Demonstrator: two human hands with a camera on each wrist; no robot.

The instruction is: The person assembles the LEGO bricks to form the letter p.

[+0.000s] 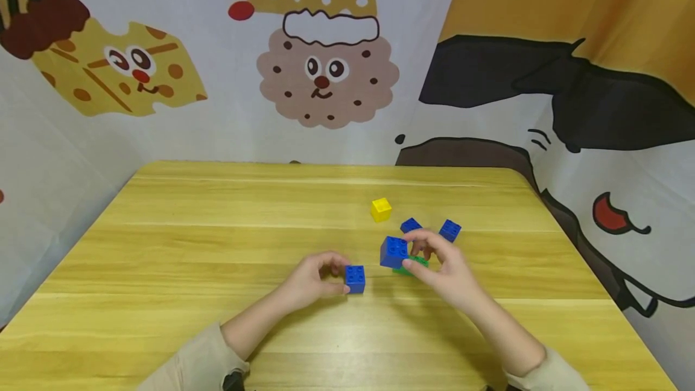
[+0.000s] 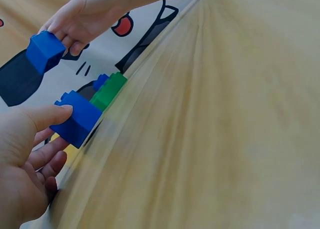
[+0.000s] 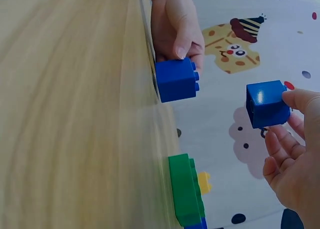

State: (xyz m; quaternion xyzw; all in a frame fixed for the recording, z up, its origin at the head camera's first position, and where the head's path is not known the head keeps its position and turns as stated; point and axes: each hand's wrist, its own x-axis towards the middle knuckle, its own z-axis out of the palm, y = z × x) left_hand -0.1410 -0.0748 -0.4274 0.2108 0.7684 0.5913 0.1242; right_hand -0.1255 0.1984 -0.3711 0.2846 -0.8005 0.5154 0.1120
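pinch grip, bimanual: the left hand (image 1: 314,282) holds the lower blue block (image 1: 355,280) near the tabletop (image 1: 190,246); the right hand (image 1: 449,267) holds the higher blue block (image 1: 393,252), raised clear of the green brick (image 3: 185,191).

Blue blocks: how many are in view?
4: one block in the left hand, another block in the right hand, and two blocks on the table beyond it. Hands may hide more.

Premises present as an indoor play corner; whether within a home or elsewhere cannot be determined. Evidence noted: wood-grain table (image 1: 163,294), toy bricks (image 1: 355,280), and white sheeting (image 1: 217,137) behind, printed with cheese (image 1: 149,68) and cookie (image 1: 328,98) cartoon faces.
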